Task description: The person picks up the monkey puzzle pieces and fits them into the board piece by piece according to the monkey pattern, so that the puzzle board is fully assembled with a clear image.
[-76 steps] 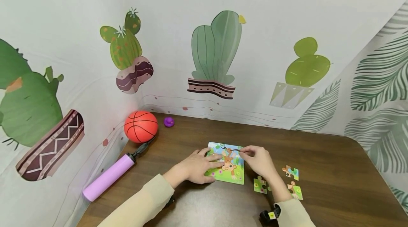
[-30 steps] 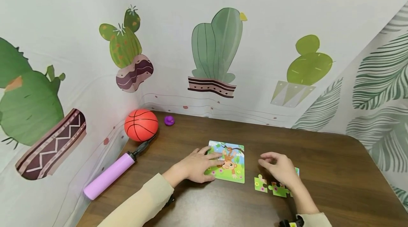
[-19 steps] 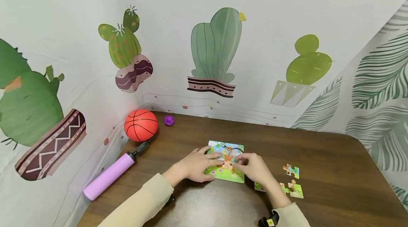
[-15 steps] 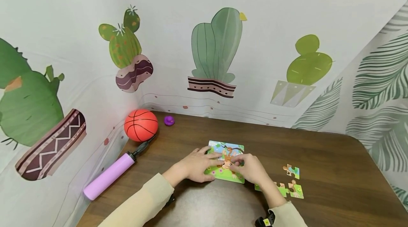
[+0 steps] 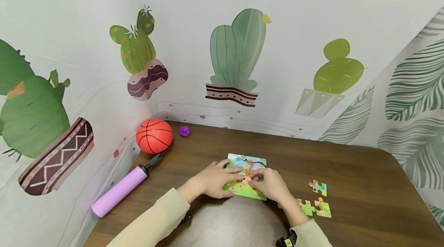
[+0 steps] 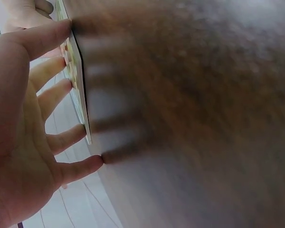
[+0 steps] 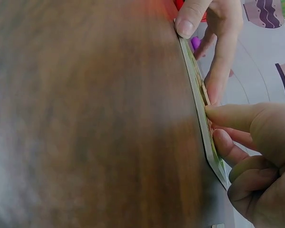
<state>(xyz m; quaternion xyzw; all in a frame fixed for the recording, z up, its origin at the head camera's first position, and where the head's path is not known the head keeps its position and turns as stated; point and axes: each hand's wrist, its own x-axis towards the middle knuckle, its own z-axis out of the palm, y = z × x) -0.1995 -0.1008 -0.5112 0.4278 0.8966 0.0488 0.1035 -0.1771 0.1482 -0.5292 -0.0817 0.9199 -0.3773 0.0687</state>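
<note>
Green-and-blue puzzle (image 5: 244,190) lies flat on the worktop (image 5: 208,143), left grip (image 5: 212,180) spread over its left side, right grip (image 5: 272,183) touching its face, pinch undeterminable; judged light, stiff, best held by the edges

Left sleeve (image 5: 152,216): long, pale beige, plain cloth, lightly creased, ending in a straight-edged cuff near the wrist
Right sleeve (image 5: 313,234): matching pale beige, also plain and long, partly cut off by the lower edge of the head view
Right wrist device (image 5: 283,242): black, compact, marked with a small yellow patch; any print too small to read
Left wrist device (image 5: 185,217): black, mostly hidden, only a dark part visible
Left hand (image 5: 213,180): slender fingers, rounded tips
Left thumbnail (image 7: 185,28): short, rounded
Right hand (image 5: 272,183): similarly slender fingers
</note>
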